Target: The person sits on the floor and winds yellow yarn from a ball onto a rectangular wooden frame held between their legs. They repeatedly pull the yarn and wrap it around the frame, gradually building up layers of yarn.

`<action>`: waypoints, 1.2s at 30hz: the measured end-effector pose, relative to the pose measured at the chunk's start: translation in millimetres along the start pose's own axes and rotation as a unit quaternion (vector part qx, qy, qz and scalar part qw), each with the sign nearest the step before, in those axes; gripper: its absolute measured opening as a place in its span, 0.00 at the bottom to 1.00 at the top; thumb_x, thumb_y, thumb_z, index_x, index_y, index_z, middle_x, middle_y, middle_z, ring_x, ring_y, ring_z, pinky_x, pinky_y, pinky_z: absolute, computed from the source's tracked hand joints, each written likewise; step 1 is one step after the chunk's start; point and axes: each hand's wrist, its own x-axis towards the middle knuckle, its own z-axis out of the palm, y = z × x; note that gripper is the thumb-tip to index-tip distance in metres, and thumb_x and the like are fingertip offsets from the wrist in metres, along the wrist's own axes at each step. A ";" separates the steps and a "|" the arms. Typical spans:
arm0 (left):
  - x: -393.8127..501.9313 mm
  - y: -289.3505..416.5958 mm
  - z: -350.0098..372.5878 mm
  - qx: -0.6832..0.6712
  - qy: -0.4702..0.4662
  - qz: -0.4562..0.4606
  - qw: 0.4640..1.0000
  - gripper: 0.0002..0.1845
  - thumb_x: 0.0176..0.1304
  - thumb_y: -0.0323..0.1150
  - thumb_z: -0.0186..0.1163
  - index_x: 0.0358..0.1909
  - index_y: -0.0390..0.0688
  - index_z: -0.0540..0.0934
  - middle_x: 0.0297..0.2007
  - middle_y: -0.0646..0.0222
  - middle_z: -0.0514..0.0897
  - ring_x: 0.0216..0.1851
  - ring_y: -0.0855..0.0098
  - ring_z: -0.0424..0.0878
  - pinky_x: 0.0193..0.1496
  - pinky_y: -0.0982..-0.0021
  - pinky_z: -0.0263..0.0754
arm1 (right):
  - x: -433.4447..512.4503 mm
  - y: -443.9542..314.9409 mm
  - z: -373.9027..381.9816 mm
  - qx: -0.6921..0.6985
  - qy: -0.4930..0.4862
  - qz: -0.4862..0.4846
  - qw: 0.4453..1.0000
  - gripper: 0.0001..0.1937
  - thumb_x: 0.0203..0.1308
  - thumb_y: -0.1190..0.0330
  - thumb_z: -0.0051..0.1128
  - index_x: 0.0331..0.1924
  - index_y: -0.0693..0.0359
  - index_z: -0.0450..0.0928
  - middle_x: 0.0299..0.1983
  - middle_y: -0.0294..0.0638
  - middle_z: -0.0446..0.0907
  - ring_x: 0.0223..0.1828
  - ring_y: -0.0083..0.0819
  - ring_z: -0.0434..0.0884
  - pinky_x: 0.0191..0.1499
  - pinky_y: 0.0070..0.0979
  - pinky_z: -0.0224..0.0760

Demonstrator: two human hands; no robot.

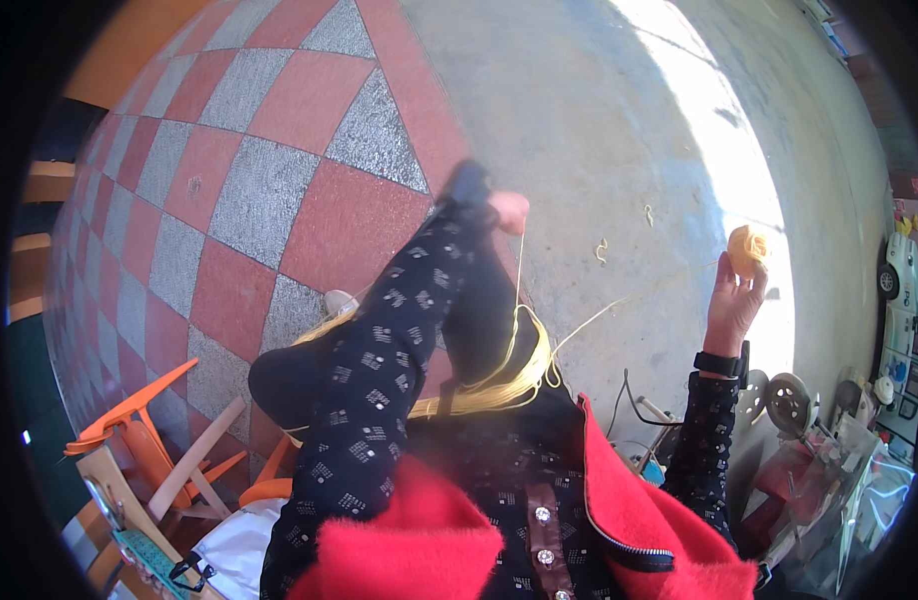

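Note:
My right hand (733, 304), raised at the right, grips a ball of yellow yarn (748, 251) in its fingertips. A strand runs from the ball down to a loose skein of yellow yarn (504, 390) lying over my dark-clad legs. The skein stretches around both knees. My left hand (510, 212) is stretched forward above the knee, its fingers closed and a strand of the yarn hanging from them to the skein. The left sleeve is blurred near the wrist and covers part of the skein.
Two short scraps of yarn (601, 252) lie on the concrete floor (564, 135). Red and grey checkered tiles cover the left side. An orange chair (140, 442) stands at the lower left, beside a white bag (241, 547). Assorted items crowd a stand (811, 480) at the lower right.

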 end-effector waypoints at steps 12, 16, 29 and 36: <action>-144.4 238.6 136.8 0.133 0.217 0.356 0.899 0.14 0.49 0.40 0.69 0.26 0.43 0.75 0.19 0.72 0.78 0.22 0.61 0.82 0.28 0.65 0.66 | -23.9 -43.6 54.9 0.102 -0.068 0.035 0.992 0.33 0.60 0.62 0.67 0.67 0.62 0.65 0.65 0.47 0.68 0.65 0.41 0.72 0.72 0.41 0.65; -234.2 214.7 83.8 -0.072 0.186 0.335 0.921 0.08 0.56 0.27 0.59 0.39 0.41 0.77 0.29 0.63 0.82 0.34 0.58 0.85 0.38 0.60 0.77 | -67.4 -109.8 98.7 0.134 -0.239 0.004 0.962 0.36 0.61 0.62 0.64 0.70 0.66 0.61 0.67 0.52 0.67 0.69 0.45 0.69 0.77 0.47 0.58; -351.4 183.9 47.5 -0.478 0.522 0.218 0.672 0.16 0.76 0.30 0.51 0.60 0.35 0.73 0.52 0.59 0.81 0.50 0.70 0.80 0.53 0.68 0.74 | -275.9 -71.2 233.2 -0.025 -0.520 0.246 0.818 0.31 0.57 0.67 0.64 0.64 0.63 0.64 0.58 0.40 0.76 0.62 0.28 0.77 0.65 0.28 0.70; -392.3 194.3 84.6 -0.303 0.506 0.070 0.804 0.09 0.76 0.33 0.57 0.45 0.37 0.80 0.31 0.62 0.86 0.33 0.62 0.88 0.35 0.65 0.79 | -255.6 -47.4 239.8 -0.034 -0.452 0.196 0.870 0.27 0.66 0.67 0.58 0.66 0.65 0.63 0.61 0.45 0.75 0.62 0.35 0.78 0.66 0.39 0.72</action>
